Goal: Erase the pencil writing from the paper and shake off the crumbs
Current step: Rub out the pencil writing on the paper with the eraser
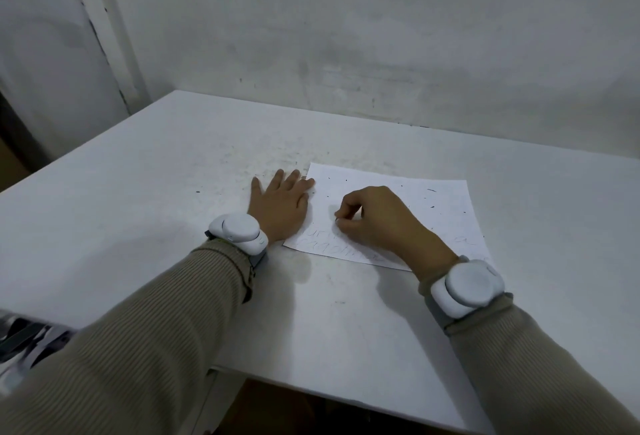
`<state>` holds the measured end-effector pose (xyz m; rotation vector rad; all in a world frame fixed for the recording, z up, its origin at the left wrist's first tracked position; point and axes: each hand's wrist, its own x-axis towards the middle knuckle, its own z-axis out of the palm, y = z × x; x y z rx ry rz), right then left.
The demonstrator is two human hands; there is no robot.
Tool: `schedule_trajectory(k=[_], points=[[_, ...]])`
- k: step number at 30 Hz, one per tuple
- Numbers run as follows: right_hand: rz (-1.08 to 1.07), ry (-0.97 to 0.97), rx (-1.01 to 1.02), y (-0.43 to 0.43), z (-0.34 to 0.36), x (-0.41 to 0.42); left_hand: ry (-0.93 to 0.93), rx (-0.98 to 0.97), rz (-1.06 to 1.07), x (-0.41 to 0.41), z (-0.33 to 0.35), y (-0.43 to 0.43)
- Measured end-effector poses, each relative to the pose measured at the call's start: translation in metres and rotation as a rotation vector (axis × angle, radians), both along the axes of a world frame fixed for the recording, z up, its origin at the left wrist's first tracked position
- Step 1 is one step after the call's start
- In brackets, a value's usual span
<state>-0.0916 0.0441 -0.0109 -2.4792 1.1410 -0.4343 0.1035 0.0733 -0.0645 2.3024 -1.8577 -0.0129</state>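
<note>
Your left hand lies flat, pinning the left edge of the paper, mid-frame. Your right hand pinches something tiny, probably the eraser. The sheet's light and floppy: lift by two corners.

I could not tell whether my right hand held anything; its curled fingers hid the tips. The pencil writing was too faint to read and ran under that hand. My wrist band hid the near corner of the paper.
</note>
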Motion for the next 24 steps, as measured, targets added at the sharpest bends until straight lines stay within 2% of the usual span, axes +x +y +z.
schedule_trajectory(k=[3, 8, 10, 14, 20, 24], points=[[0.028, 0.000, 0.063, 0.000, 0.000, -0.005, -0.007, 0.001, -0.003, 0.000, -0.001, 0.000], [-0.161, -0.017, -0.067, -0.015, -0.006, -0.003, 0.000, -0.010, -0.004, 0.001, -0.001, 0.000], [-0.126, -0.036, -0.061, -0.008, -0.007, 0.000, 0.008, -0.011, -0.005, 0.001, -0.001, 0.000], [0.006, -0.057, 0.085, 0.006, -0.004, -0.001, 0.010, 0.006, -0.006, 0.001, -0.001, -0.001], [-0.167, -0.036, -0.015, -0.014, -0.005, -0.003, 0.001, -0.022, -0.004, 0.000, -0.001, 0.000], [-0.024, -0.049, 0.027, 0.001, -0.005, -0.002, 0.015, 0.002, -0.001, 0.000, 0.000, 0.000]])
